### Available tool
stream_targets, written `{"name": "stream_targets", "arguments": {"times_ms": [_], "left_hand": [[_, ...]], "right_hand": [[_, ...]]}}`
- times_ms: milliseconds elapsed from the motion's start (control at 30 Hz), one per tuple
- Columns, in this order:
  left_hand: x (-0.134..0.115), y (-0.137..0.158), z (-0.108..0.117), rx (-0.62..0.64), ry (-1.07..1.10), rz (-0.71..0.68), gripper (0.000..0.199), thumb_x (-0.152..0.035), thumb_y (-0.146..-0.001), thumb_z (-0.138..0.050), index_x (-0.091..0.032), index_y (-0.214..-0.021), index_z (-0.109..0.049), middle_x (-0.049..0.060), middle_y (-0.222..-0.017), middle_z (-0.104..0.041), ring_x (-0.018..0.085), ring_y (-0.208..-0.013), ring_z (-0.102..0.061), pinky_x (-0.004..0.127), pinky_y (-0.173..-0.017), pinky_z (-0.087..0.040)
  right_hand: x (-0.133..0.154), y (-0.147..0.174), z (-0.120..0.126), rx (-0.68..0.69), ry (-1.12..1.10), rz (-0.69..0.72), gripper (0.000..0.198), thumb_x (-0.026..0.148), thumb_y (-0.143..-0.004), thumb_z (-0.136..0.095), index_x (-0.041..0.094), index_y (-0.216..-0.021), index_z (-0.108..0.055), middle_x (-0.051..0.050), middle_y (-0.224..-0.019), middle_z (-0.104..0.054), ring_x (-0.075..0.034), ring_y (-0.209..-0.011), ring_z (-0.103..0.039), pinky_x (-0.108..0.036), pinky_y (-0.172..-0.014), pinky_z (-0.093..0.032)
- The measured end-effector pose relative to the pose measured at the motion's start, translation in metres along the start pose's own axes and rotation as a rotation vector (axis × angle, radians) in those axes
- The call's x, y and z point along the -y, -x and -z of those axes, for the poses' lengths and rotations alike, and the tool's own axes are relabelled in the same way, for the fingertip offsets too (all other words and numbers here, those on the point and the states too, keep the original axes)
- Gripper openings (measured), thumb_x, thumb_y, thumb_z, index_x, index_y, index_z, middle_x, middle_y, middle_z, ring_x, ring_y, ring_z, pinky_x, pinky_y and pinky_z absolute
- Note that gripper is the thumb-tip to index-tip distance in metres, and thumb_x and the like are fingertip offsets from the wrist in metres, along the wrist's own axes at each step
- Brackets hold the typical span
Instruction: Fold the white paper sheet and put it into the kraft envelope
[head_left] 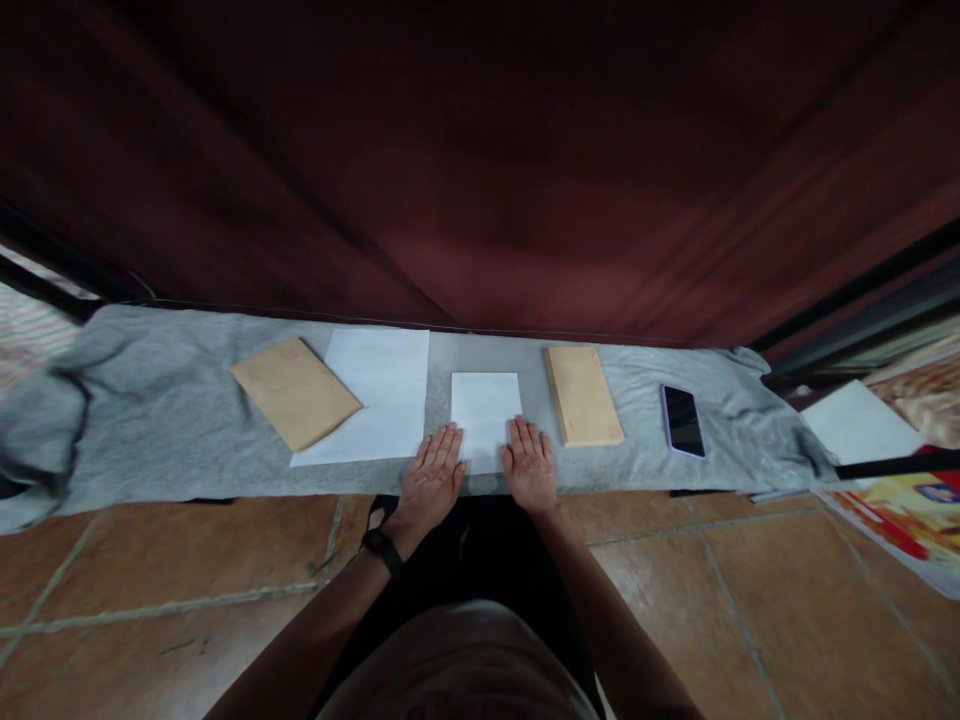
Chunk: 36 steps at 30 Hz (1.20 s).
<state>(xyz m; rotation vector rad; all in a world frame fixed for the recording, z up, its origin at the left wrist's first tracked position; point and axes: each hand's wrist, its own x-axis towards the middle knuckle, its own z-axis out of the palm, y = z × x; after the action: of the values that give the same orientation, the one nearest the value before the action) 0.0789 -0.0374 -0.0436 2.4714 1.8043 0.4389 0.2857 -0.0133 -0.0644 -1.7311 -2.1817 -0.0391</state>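
Note:
A small white sheet of paper, possibly folded, lies on the grey cloth straight in front of me. At its lower left corner my left hand rests flat, fingers stretched out. My right hand lies flat over the lower right edge of the same paper, fingers extended and a little apart. Left of them is a larger white sheet, partly covered by a brown envelope. On the right sits a stack of brown envelopes, close to my right hand.
A phone lies on the grey cloth to the right. Dark red fabric hangs along the far edge. A white board-like item and a colourful printed sheet are at the far right. Tiled floor shows below.

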Motion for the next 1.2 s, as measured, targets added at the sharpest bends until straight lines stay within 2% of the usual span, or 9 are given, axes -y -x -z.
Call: {"name": "stream_targets", "arguments": {"times_ms": [167,300,400,500,733,1033,1200], "left_hand": [[-0.002,0.001,0.004,-0.012,-0.023,0.023,0.056,-0.028,-0.1,-0.033,-0.009,-0.152,-0.038,0.013,-0.159,-0.037,0.024,-0.15,-0.029,0.046,-0.125,-0.023],[-0.017,-0.001,0.004,-0.032,-0.024,-0.007,0.056,-0.022,-0.099,-0.034,-0.008,-0.153,-0.035,0.013,-0.161,-0.035,0.023,-0.152,-0.025,0.045,-0.126,-0.021],[-0.032,-0.002,-0.001,-0.006,-0.007,-0.109,0.057,-0.021,-0.098,-0.034,-0.009,-0.154,-0.033,0.012,-0.161,-0.034,0.022,-0.152,-0.023,0.043,-0.127,-0.019],[-0.041,-0.003,-0.008,0.033,-0.002,-0.158,0.058,-0.021,-0.098,-0.034,-0.004,-0.153,-0.032,0.016,-0.16,-0.036,0.022,-0.151,-0.026,0.042,-0.126,-0.022],[-0.026,0.007,-0.007,0.032,0.0,-0.177,0.057,-0.028,-0.101,-0.035,-0.007,-0.154,-0.032,0.015,-0.161,-0.034,0.023,-0.152,-0.025,0.043,-0.125,-0.023],[-0.005,0.023,0.004,0.014,-0.006,-0.1,0.058,-0.035,-0.101,-0.039,-0.007,-0.152,-0.036,0.017,-0.158,-0.038,0.026,-0.15,-0.028,0.046,-0.124,-0.028],[-0.014,0.001,0.009,-0.024,0.034,-0.06,0.056,-0.031,-0.102,-0.032,-0.008,-0.153,-0.035,0.016,-0.158,-0.04,0.024,-0.15,-0.03,0.046,-0.123,-0.029]], "right_hand": [[-0.007,0.006,0.004,0.023,0.01,-0.011,0.054,0.035,-0.106,-0.035,0.014,-0.156,-0.034,-0.012,-0.157,-0.042,-0.027,-0.146,-0.036,-0.049,-0.121,-0.023],[0.001,0.005,0.012,0.026,-0.016,-0.025,0.054,0.034,-0.107,-0.032,0.011,-0.155,-0.034,-0.015,-0.157,-0.04,-0.027,-0.147,-0.034,-0.049,-0.121,-0.022],[0.016,0.004,0.016,0.055,-0.067,0.052,0.053,0.033,-0.107,-0.031,0.013,-0.156,-0.033,-0.012,-0.16,-0.035,-0.026,-0.149,-0.031,-0.048,-0.122,-0.023],[0.028,0.008,0.016,0.11,-0.111,0.139,0.052,0.033,-0.107,-0.031,0.016,-0.156,-0.033,-0.009,-0.161,-0.035,-0.022,-0.149,-0.032,-0.043,-0.122,-0.024],[0.014,0.021,0.011,0.081,-0.072,0.134,0.056,0.036,-0.106,-0.036,0.015,-0.157,-0.03,-0.011,-0.159,-0.038,-0.024,-0.146,-0.037,-0.046,-0.122,-0.024],[-0.01,0.031,0.019,0.05,-0.05,0.062,0.055,0.036,-0.106,-0.035,0.013,-0.156,-0.033,-0.014,-0.156,-0.042,-0.027,-0.146,-0.037,-0.048,-0.12,-0.026],[-0.005,0.014,0.02,0.058,-0.105,0.024,0.052,0.034,-0.107,-0.029,0.012,-0.154,-0.037,-0.013,-0.156,-0.042,-0.026,-0.147,-0.036,-0.047,-0.121,-0.027]]}}
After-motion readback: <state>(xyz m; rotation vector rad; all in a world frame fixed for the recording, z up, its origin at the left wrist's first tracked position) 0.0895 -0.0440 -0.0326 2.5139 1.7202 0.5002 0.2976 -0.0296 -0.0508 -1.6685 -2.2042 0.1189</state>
